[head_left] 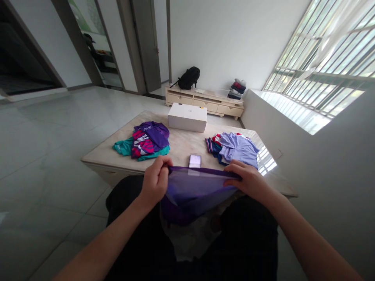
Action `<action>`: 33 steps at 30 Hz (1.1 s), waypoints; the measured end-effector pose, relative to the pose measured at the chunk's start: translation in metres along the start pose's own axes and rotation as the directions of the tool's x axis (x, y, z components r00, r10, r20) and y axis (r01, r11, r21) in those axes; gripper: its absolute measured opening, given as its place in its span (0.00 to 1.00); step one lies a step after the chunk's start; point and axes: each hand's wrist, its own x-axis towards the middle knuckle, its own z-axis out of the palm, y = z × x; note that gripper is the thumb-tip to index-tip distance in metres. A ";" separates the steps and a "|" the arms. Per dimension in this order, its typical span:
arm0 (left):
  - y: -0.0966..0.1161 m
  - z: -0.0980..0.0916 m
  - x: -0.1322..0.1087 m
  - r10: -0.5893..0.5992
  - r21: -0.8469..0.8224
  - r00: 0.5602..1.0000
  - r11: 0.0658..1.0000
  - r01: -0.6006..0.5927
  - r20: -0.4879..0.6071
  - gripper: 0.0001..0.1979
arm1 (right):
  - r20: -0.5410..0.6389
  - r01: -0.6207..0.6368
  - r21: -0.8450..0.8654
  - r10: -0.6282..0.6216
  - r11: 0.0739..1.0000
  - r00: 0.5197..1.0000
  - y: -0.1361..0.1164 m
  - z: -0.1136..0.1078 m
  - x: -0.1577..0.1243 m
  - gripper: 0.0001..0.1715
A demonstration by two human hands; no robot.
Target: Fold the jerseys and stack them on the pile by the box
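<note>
A purple garment [193, 191] is stretched between my two hands at the near edge of a low table [181, 146], its lower part hanging down over my lap. My left hand [156, 180] pinches its left upper corner. My right hand [247, 180] grips its right upper edge. Just beyond the stretched edge, a small phone-like object [195, 160] lies flat on the table.
A pile of teal, pink and purple clothes [145, 142] lies on the table's left, a light-blue pile [234, 147] on the right, a white box [187, 116] at the back. Farther off stand a low cabinet [205, 101] with a black backpack [189, 77] and folded clothes [238, 89].
</note>
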 end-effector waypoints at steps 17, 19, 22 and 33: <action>-0.101 -0.007 0.023 -0.371 0.429 0.749 0.894 0.129 0.548 0.17 | -0.304 -0.403 -0.341 0.306 0.849 0.902 0.044 -0.068 -0.023 0.19; -0.113 -0.013 0.032 -0.425 0.431 0.734 0.880 0.199 0.530 0.14 | -0.331 -0.479 -0.348 0.372 0.806 0.867 0.045 -0.088 -0.022 0.21; -0.125 -0.023 0.050 -0.494 0.377 0.681 0.866 0.328 0.541 0.12 | -0.300 -0.615 -0.300 0.540 0.729 0.787 0.046 -0.118 -0.020 0.21; -0.104 -0.085 0.156 -0.524 0.091 0.640 0.808 0.583 0.562 0.16 | -0.370 -0.680 0.309 0.743 0.665 0.558 0.049 -0.158 -0.001 0.12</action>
